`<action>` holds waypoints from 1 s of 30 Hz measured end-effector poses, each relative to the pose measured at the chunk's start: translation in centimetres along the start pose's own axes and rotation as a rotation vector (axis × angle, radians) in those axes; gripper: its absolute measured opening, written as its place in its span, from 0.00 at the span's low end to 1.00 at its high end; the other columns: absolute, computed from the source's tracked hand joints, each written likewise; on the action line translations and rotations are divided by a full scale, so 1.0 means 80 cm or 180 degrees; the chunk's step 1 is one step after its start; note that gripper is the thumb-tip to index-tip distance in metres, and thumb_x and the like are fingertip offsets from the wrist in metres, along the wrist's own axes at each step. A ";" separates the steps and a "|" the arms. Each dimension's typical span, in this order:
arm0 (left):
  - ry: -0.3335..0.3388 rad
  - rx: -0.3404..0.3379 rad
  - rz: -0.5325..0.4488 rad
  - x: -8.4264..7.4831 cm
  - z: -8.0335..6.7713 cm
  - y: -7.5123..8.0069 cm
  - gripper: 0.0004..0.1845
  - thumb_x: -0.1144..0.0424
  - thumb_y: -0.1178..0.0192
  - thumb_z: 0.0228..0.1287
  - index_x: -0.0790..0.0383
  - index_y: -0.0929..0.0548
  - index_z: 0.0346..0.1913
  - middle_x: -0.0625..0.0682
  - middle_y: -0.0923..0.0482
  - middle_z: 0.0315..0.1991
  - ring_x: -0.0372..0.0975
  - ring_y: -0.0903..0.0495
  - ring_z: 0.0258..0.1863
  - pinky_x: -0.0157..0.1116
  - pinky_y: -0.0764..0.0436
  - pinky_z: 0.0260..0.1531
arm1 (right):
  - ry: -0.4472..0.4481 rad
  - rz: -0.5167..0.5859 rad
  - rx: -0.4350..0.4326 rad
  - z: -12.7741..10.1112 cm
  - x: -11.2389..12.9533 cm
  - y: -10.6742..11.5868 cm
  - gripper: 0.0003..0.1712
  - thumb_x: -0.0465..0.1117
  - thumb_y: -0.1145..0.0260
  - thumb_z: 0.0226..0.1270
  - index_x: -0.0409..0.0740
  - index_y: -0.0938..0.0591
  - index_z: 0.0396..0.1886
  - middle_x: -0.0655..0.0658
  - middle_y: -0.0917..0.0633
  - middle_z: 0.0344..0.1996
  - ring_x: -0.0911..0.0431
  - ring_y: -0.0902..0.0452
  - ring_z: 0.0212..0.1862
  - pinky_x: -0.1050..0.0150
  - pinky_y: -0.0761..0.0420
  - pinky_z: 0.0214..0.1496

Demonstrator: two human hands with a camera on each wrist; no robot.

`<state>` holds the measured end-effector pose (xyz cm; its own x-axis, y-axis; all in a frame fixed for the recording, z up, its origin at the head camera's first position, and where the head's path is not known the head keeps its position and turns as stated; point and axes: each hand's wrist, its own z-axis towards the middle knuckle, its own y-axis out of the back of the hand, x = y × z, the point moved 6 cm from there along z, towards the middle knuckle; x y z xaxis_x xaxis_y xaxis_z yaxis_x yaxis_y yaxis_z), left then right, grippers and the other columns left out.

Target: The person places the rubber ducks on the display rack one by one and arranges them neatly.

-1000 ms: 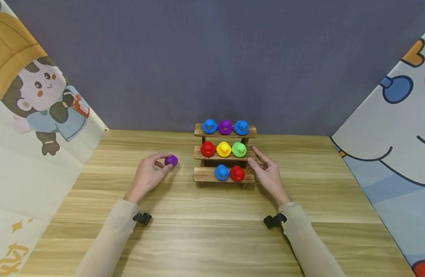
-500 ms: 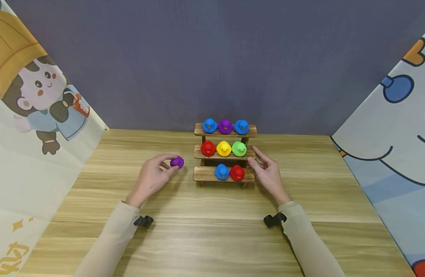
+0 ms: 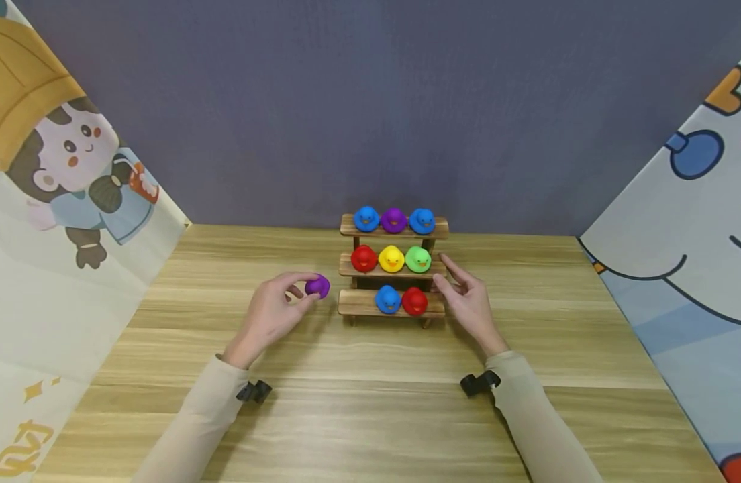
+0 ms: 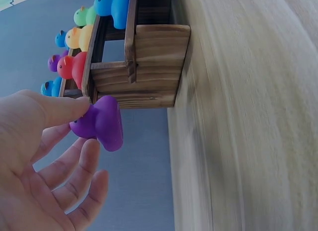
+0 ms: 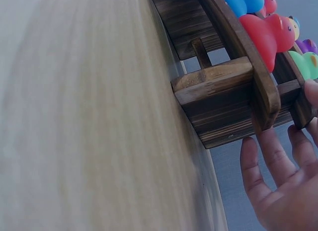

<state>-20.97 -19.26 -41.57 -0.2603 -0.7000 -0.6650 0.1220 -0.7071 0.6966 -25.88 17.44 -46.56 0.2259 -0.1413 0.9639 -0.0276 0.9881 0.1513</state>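
Left hand point(image 3: 272, 314) pinches a small purple rubber duck point(image 3: 317, 286) between thumb and fingertips; the remaining fingers are loosely spread beneath it. The duck is held just above the light wooden tabletop point(image 3: 370, 409), immediately left of the bottom step of a three-tier dark-stained wooden step shelf point(image 3: 392, 272). In the left wrist view the purple duck point(image 4: 99, 124) sits right beside the shelf's end board point(image 4: 139, 67); whether it touches the wood cannot be told from this angle.

Right hand point(image 3: 467, 305) holds nothing. Its fingers are fairly straight and relaxed, resting against the right end of the shelf at the middle and bottom steps; the right wrist view shows fingertips point(image 5: 268, 141) against the end board.

Shelf contents: top step, blue, purple and blue ducks point(image 3: 393, 220); middle step, red, yellow and green ducks point(image 3: 391, 259); bottom step, a blue duck point(image 3: 387, 300) and a red duck point(image 3: 414, 301), with the left portion of that step bare.
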 end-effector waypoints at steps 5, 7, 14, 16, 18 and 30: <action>0.0020 0.0044 -0.0029 -0.004 -0.003 -0.002 0.19 0.60 0.24 0.65 0.51 0.10 0.59 0.53 0.09 0.53 0.44 0.12 0.40 0.40 0.15 0.35 | 0.0008 -0.0001 -0.0006 0.000 0.000 0.000 0.32 0.43 0.31 0.79 0.46 0.26 0.78 0.37 0.24 0.75 0.69 0.09 0.41 0.75 0.13 0.45; 0.0003 0.0056 -0.0034 -0.006 -0.004 -0.004 0.19 0.59 0.24 0.65 0.51 0.10 0.59 0.53 0.09 0.54 0.44 0.12 0.40 0.40 0.15 0.35 | 0.0010 -0.0004 -0.0005 0.000 0.001 0.000 0.32 0.43 0.31 0.79 0.46 0.26 0.78 0.37 0.24 0.75 0.69 0.09 0.41 0.75 0.13 0.45; -0.0159 0.0063 -0.0001 -0.017 -0.005 -0.009 0.19 0.60 0.23 0.64 0.53 0.10 0.58 0.54 0.09 0.52 0.43 0.12 0.38 0.43 0.13 0.37 | 0.0012 0.0017 0.0009 0.000 0.001 -0.001 0.32 0.41 0.32 0.79 0.44 0.27 0.79 0.37 0.26 0.77 0.69 0.09 0.40 0.74 0.13 0.46; -0.0193 0.0069 -0.0010 -0.019 -0.005 -0.011 0.19 0.60 0.23 0.64 0.53 0.10 0.58 0.54 0.09 0.52 0.43 0.12 0.38 0.43 0.13 0.38 | 0.0015 0.0029 0.0013 0.000 0.000 -0.001 0.32 0.41 0.32 0.79 0.44 0.27 0.79 0.37 0.27 0.77 0.69 0.09 0.40 0.75 0.13 0.46; -0.0213 0.0084 -0.0026 -0.022 -0.005 -0.014 0.19 0.60 0.23 0.64 0.53 0.10 0.58 0.53 0.09 0.52 0.43 0.12 0.39 0.42 0.13 0.38 | 0.0017 0.0037 0.0020 0.000 -0.001 0.000 0.32 0.41 0.33 0.80 0.43 0.27 0.79 0.36 0.28 0.77 0.69 0.10 0.40 0.75 0.13 0.46; -0.0313 0.0224 -0.0071 -0.038 -0.002 -0.031 0.18 0.60 0.23 0.64 0.50 0.10 0.57 0.51 0.09 0.52 0.42 0.12 0.40 0.39 0.14 0.38 | -0.0003 0.0008 -0.0004 0.000 0.000 0.000 0.32 0.42 0.31 0.79 0.46 0.26 0.78 0.36 0.25 0.76 0.68 0.09 0.41 0.74 0.13 0.45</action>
<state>-20.31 -15.41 -41.29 -0.3552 -0.6686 -0.6533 0.0484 -0.7111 0.7014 -25.86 17.45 -46.57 0.2249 -0.1388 0.9644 -0.0270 0.9885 0.1486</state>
